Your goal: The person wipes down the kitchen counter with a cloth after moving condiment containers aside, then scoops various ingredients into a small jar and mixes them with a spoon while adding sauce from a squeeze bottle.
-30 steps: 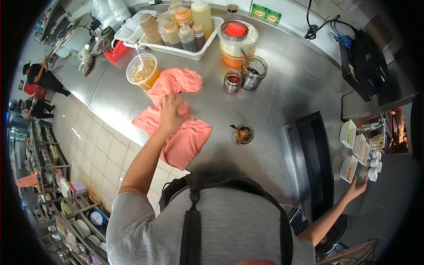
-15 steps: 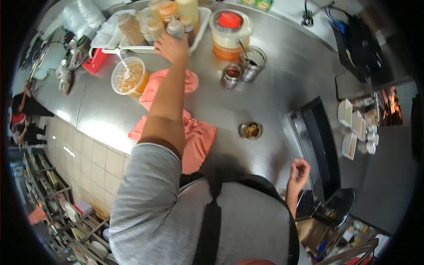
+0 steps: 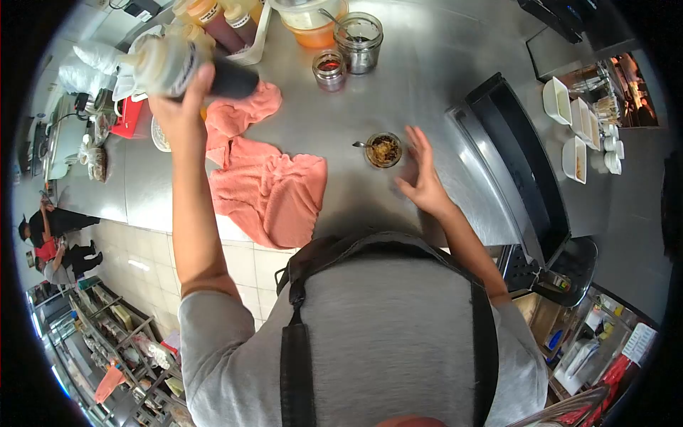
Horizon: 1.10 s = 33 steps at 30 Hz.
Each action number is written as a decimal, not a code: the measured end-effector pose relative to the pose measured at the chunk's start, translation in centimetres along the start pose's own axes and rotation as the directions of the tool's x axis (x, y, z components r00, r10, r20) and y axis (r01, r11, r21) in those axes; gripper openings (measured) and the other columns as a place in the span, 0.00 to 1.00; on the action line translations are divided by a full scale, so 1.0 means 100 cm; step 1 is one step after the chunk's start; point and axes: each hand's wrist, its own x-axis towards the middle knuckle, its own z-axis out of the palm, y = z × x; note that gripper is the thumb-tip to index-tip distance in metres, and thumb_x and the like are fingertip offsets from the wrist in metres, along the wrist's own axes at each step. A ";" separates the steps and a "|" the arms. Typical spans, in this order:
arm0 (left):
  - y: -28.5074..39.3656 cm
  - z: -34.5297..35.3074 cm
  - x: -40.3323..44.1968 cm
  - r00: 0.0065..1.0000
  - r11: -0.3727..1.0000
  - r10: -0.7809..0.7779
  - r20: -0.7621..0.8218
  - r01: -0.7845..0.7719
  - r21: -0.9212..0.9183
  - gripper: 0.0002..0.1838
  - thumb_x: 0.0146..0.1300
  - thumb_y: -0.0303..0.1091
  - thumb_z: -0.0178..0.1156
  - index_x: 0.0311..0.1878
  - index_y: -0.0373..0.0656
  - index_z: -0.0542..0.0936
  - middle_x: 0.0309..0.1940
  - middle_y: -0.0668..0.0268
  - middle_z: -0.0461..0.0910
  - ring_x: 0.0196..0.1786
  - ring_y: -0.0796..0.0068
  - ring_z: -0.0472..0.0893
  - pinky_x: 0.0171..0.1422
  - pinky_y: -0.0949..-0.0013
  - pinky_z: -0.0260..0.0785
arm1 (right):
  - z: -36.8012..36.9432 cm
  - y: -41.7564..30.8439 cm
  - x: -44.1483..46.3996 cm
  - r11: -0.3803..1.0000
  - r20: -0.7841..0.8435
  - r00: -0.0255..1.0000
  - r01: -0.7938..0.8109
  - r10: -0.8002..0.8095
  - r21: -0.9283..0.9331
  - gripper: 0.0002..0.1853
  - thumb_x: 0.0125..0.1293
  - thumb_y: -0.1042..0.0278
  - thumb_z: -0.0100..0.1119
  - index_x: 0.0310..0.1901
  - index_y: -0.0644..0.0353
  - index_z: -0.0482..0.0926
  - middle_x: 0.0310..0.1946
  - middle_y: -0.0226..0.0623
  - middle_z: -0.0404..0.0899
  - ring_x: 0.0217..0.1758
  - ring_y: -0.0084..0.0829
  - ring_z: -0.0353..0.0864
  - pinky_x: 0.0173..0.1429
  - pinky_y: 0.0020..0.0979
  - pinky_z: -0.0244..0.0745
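My left hand (image 3: 181, 107) is wrapped round a squeeze bottle (image 3: 163, 65), raised above the left side of the steel counter. The bottle lies tilted on its side, pale at the nozzle end and dark at the other, blurred by motion. At the middle of the counter sits a small glass jar (image 3: 384, 150) with brown, crumbly contents and a spoon in it. My right hand (image 3: 427, 178) is just right of this jar, fingers spread, holding nothing. A crumpled pink cloth (image 3: 274, 188) lies between my arms.
A white tray (image 3: 262, 35) of sauce bottles stands at the back left. Beyond the jar are a larger glass jar (image 3: 361, 53) with a spoon, a small jar (image 3: 329, 71) and a lidded tub (image 3: 313, 32). A black recessed bin (image 3: 523, 156) lies right. People (image 3: 57, 235) stand far left.
My left hand has lifted the bottle out of the tray and brought it left and nearer. My right hand has come forward beside the small glass jar and opened. The view has shifted.
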 end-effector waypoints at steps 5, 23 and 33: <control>0.071 0.008 -0.104 0.856 0.964 -0.246 0.454 0.170 0.203 0.37 0.47 0.32 0.76 0.62 0.40 0.73 0.49 0.64 0.81 0.48 0.71 0.83 0.56 0.64 0.75 | 0.020 0.014 0.030 0.994 0.161 0.986 -0.048 0.031 0.099 0.45 0.52 0.75 0.76 0.71 0.61 0.62 0.67 0.48 0.71 0.72 0.45 0.70 0.76 0.41 0.65; 0.130 0.071 -0.119 0.386 0.166 -0.459 0.800 -0.847 0.505 0.29 0.51 0.31 0.69 0.58 0.41 0.75 0.40 0.63 0.79 0.44 0.66 0.83 0.44 0.65 0.77 | 0.034 -0.038 0.015 0.967 -0.015 0.990 0.133 -0.140 -0.216 0.38 0.44 0.68 0.80 0.58 0.63 0.71 0.54 0.49 0.75 0.60 0.49 0.74 0.66 0.43 0.70; 0.146 0.099 -0.110 0.307 -0.061 -0.506 0.806 -0.945 0.322 0.23 0.56 0.33 0.65 0.56 0.42 0.76 0.37 0.68 0.80 0.41 0.71 0.82 0.44 0.68 0.74 | 0.028 -0.043 0.015 0.972 -0.025 0.992 0.116 -0.124 -0.202 0.38 0.43 0.68 0.80 0.58 0.62 0.71 0.53 0.48 0.76 0.60 0.49 0.74 0.65 0.44 0.68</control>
